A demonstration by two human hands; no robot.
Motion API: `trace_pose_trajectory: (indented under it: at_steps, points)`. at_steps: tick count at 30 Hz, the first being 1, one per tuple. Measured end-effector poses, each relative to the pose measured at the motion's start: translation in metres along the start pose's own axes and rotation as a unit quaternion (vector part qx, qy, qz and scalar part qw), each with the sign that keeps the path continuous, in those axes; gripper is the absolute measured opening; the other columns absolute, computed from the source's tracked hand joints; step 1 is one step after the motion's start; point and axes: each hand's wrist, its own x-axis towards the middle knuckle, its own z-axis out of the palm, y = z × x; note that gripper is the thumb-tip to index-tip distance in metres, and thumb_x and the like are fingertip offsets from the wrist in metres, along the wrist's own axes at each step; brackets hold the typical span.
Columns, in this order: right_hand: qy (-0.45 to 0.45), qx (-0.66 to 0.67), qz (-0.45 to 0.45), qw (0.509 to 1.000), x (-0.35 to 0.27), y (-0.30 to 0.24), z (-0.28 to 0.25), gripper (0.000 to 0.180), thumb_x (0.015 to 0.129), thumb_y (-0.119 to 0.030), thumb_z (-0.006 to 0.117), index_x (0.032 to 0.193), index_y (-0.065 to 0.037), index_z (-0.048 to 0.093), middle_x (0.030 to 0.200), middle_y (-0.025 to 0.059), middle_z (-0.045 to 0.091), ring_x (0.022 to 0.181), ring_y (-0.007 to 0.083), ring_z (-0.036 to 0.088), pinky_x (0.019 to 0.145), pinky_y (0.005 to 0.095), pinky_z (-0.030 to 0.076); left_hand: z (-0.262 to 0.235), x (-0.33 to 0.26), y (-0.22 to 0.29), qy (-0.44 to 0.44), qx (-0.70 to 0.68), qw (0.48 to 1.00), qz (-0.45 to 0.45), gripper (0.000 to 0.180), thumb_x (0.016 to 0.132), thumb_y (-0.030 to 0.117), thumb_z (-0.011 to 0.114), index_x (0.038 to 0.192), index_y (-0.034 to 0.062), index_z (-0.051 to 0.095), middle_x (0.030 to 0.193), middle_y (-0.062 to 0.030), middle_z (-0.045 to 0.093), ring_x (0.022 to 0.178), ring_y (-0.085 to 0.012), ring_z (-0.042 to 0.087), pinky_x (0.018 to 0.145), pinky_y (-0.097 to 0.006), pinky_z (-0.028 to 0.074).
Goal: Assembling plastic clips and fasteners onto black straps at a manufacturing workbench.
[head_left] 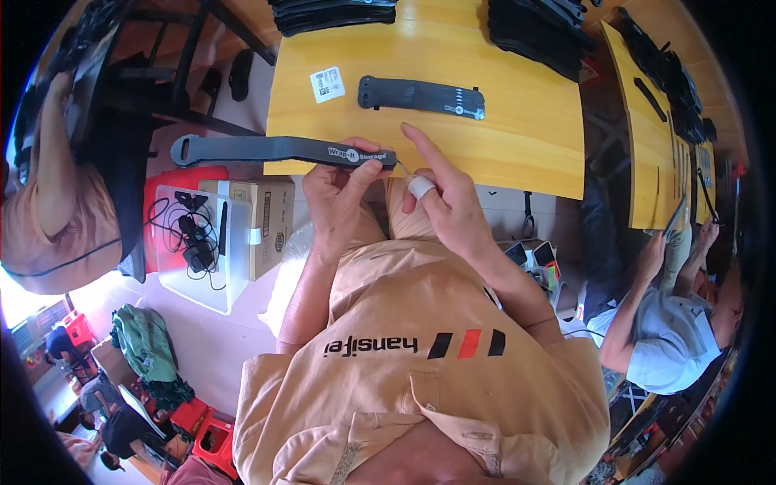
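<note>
Dark grey is shown by the held strap [259,151], which is marked with white lettering. The strap on the table [424,95] is coloured dark blue-grey and is patterned with a row of pale marks. The tabletop [525,137] is toned yellow and lightly streaked with wood grain. The white label [327,84] is printed in black. The tan shirt [420,299] is crossed by slanted black, red and black bars. White is shown by the finger wrap [420,187], brown by the carton [271,230], green by the cloth [144,343].
</note>
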Motion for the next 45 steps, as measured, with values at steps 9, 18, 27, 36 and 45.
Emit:
trace_pose_trajectory:
  at_steps: [9,18,27,36,45]
  points:
    - [0.003,0.036,0.082,0.996,-0.001,0.011,0.0,0.057,0.079,0.005,0.039,0.133,-0.011,0.033,0.06,0.0079,0.049,0.056,0.0136,0.049,0.057,0.0256,0.042,-0.004,0.0,-0.008,-0.085,0.327,0.927,0.16,0.023,0.076,-0.006,0.06,0.098,-0.0025,0.055,0.099,-0.0086,0.058,0.094,-0.0157,0.056,0.083,-0.025,0.044]
    - [0.022,-0.071,-0.054,0.996,-0.006,0.001,-0.003,0.061,0.076,0.01,0.042,0.132,-0.013,0.034,0.067,0.0139,0.055,0.059,0.0279,0.056,0.061,0.0324,0.045,-0.003,0.004,0.008,-0.055,0.01,0.997,-0.047,0.019,0.08,0.002,0.06,0.098,-0.004,0.056,0.09,-0.0106,0.062,0.081,-0.0159,0.061,0.07,-0.026,0.052]
    - [-0.044,-0.096,-0.151,0.983,-0.007,-0.001,-0.014,0.054,0.069,0.016,0.044,0.117,-0.007,0.053,0.083,0.0144,0.059,0.07,0.0261,0.057,0.062,0.0304,0.046,-0.028,0.016,0.001,-0.174,-0.185,0.94,-0.227,0.02,0.086,0.008,0.054,0.099,-0.0065,0.053,0.088,-0.0156,0.061,0.076,-0.0221,0.064,0.068,-0.028,0.056]
    - [-0.092,-0.054,-0.062,0.992,-0.012,-0.005,-0.016,0.048,0.073,0.014,0.044,0.115,-0.005,0.054,0.078,0.0145,0.059,0.061,0.0188,0.056,0.057,0.0281,0.046,-0.027,0.02,0.004,-0.187,-0.139,0.928,-0.291,0.021,0.086,0.009,0.053,0.097,-0.0085,0.054,0.086,-0.0152,0.061,0.073,-0.02,0.064,0.064,-0.025,0.056]
    - [-0.03,-0.069,-0.058,0.995,-0.01,0.004,-0.011,0.045,0.078,0.013,0.041,0.117,-0.006,0.054,0.068,0.0084,0.055,0.06,0.0131,0.052,0.058,0.024,0.044,-0.01,0.005,0.012,-0.123,0.25,0.945,-0.17,0.025,0.086,0.022,0.058,0.081,-0.0026,0.061,0.068,-0.0084,0.062,0.056,-0.0108,0.059,0.05,-0.019,0.047]
